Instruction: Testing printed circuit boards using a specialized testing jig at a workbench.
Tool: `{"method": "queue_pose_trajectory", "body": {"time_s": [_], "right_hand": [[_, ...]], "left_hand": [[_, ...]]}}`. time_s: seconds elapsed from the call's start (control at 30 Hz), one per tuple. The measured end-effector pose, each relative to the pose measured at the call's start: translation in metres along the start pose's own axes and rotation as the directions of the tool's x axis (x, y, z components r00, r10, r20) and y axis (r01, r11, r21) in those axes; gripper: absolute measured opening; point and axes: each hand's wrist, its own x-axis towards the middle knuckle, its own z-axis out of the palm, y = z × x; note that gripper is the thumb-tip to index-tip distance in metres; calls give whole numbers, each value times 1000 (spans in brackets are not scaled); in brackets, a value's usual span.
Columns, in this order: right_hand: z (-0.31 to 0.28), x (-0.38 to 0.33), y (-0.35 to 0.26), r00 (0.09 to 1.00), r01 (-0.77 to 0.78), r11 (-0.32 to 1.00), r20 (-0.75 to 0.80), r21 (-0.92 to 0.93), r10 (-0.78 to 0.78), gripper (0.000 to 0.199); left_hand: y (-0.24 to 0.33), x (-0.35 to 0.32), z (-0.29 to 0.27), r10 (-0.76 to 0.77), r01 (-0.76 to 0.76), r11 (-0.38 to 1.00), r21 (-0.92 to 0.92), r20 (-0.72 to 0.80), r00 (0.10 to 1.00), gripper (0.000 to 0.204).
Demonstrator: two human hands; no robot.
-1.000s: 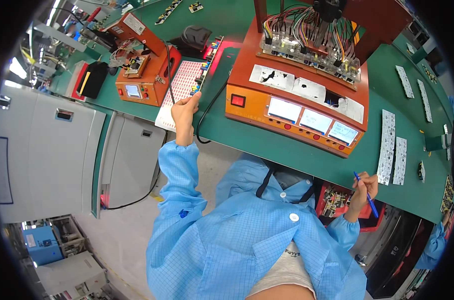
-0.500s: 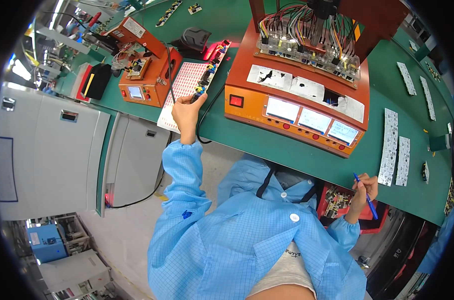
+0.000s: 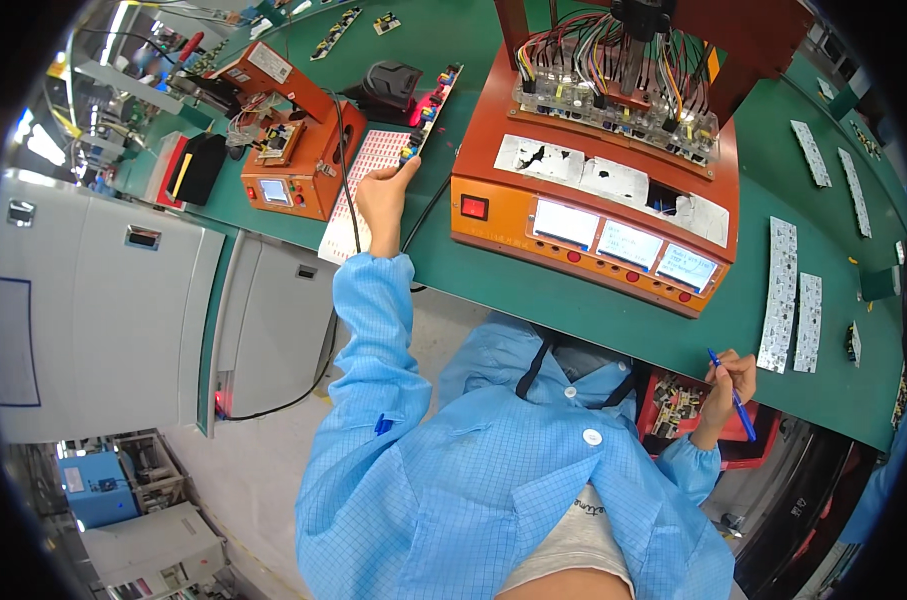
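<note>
My left hand [image 3: 381, 205] is closed on the near end of a long, narrow circuit board strip [image 3: 432, 112] with black, yellow and blue parts on it. The strip slants away beside a black and red handheld scanner [image 3: 387, 86], and red light falls next to it. Under my left hand lies a white sheet [image 3: 378, 150] printed with rows of red marks. My right hand [image 3: 730, 378], near the table's front edge, is closed around a blue pen [image 3: 738, 405], held at a slant.
An orange test machine [image 3: 593, 200] with wires and three screens stands in the middle. A smaller orange machine [image 3: 298, 175] is at the left. White board panels [image 3: 777, 295] lie on the green table [image 3: 573, 310] at right. A red bin [image 3: 663, 405] holds small parts below the edge.
My left hand has moved farther away and slightly right, pushing the circuit board strip along past the scanner. My right hand with the pen stays about where it was.
</note>
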Motion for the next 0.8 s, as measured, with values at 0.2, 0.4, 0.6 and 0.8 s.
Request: {"method": "queue_pose_trajectory", "body": {"time_s": [0.2,0.4,0.6,0.8], "right_hand": [[-2,0,1,998,64,998,7,-4,-63,13],[-4,0,0,1000,8,999,-2,-54,-8,15],[0,2,0,1000,25,999,7,-46,-25,15],[2,2,-1,1000,9,999,4,-50,-8,15]], "left_hand": [[5,16,12,64,-64,997,54,3,998,56],[16,25,16,-114,132,985,-113,147,982,58],[11,35,25,14,-15,999,47,36,999,57],[28,51,41,99,-105,987,118,48,994,65]]}}
